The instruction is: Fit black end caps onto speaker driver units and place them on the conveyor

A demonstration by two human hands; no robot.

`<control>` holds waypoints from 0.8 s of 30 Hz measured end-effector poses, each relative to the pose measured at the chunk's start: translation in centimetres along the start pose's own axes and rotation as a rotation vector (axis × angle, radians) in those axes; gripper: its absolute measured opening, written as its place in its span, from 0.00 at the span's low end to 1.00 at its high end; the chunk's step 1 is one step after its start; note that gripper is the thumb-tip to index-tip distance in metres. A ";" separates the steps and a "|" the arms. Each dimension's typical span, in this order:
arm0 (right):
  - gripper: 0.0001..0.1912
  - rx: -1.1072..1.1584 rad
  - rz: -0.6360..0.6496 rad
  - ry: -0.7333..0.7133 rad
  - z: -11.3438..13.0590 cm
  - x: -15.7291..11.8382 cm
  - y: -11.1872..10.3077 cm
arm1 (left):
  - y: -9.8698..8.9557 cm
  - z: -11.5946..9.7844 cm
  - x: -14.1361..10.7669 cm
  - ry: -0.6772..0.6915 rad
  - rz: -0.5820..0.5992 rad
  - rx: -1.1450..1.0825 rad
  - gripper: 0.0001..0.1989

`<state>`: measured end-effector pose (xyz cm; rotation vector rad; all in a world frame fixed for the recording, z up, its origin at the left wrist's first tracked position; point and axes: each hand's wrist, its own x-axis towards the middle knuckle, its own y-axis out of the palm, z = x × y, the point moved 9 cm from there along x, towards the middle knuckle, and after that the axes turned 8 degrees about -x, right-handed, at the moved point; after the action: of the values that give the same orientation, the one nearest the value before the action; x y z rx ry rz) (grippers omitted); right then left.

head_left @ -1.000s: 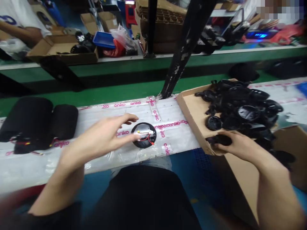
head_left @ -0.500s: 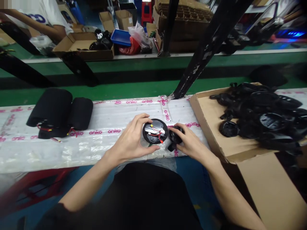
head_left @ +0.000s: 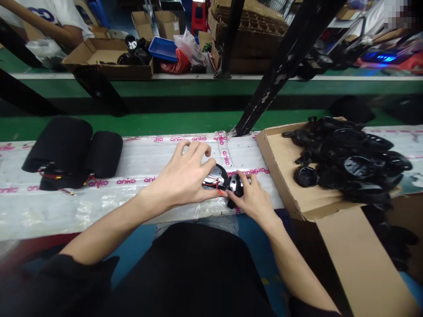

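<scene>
My left hand grips a round black housing from above, tilting it on edge. Red and yellow wires show on its shiny inner face. My right hand holds a small black plastic part against the housing's rim, and my fingers hide part of both pieces. Both rest on a workbench strip wrapped in clear film printed with pink "anko" lettering.
An open cardboard box lid holds a heap of black plastic parts to the right. Black cylindrical pads with red wires lie left. A black post rises behind. A co-worker's arm and boxes lie beyond the green frame.
The housing has tipped from lying flat to standing on edge in my left hand. My right hand has brought the small black part against it, and the two pieces now touch.
</scene>
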<state>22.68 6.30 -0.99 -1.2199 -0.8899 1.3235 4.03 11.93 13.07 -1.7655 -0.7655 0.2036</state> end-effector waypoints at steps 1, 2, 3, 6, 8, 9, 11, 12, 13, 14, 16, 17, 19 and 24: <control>0.39 0.066 0.003 0.002 -0.1 0.2 0.1 | 0.1 -0.3 0.1 0.023 0.025 -0.018 0.23; 0.37 0.170 0.016 -0.002 -0.3 0.4 0.1 | 0.3 -0.5 0.1 0.037 0.054 -0.038 0.20; 0.35 0.307 0.038 -0.017 -0.4 0.5 0.0 | 0.4 -0.6 0.2 0.035 0.079 -0.061 0.17; 0.34 0.781 0.078 -0.105 -0.4 1.0 -1.4 | 0.6 0.0 0.2 -0.072 0.118 -0.173 0.13; 0.38 0.998 0.054 -0.130 0.2 1.1 -2.7 | 0.7 0.6 0.0 -0.176 0.090 -0.281 0.09; 0.41 1.063 0.037 -0.120 0.6 1.2 -3.1 | 0.7 1.0 -0.1 -0.222 0.057 -0.336 0.08; 0.48 1.141 0.010 -0.060 1.6 1.1 -3.5 | 1.0 1.6 -0.7 -0.279 -0.045 -0.441 0.07; 0.50 1.166 -0.002 -0.030 2.3 1.1 -3.6 | 1.2 1.7 -1.0 -0.287 -0.106 -0.492 0.07; 0.52 1.187 -0.012 -0.010 2.9 1.0 -3.7 | 1.4 1.9 -1.4 -0.290 -0.168 -0.535 0.08; 0.53 1.204 -0.021 0.000 3.5 0.9 -3.7 | 1.5 1.9 -1.8 -0.292 -0.239 -0.560 0.09; 0.54 1.211 -0.026 -0.002 4.4 0.6 -3.5 | 1.5 2.0 -2.8 -0.317 -0.393 -0.523 0.11; 0.55 1.199 -0.024 -0.012 4.6 0.4 -3.3 | 1.4 1.9 -3.3 -0.339 -0.459 -0.468 0.12; 0.56 1.159 -0.027 -0.043 4.9 0.0 -3.0 | 1.4 1.4 -4.2 -0.381 -0.558 -0.352 0.13; 0.55 1.149 -0.053 -0.099 4.7 -0.9 -2.4 | 1.8 0.5 -4.9 -0.345 -0.659 -0.284 0.14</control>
<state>18.52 6.38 2.44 -0.2258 -0.1085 1.4998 0.67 9.20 10.08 -1.6555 -1.6467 -0.0537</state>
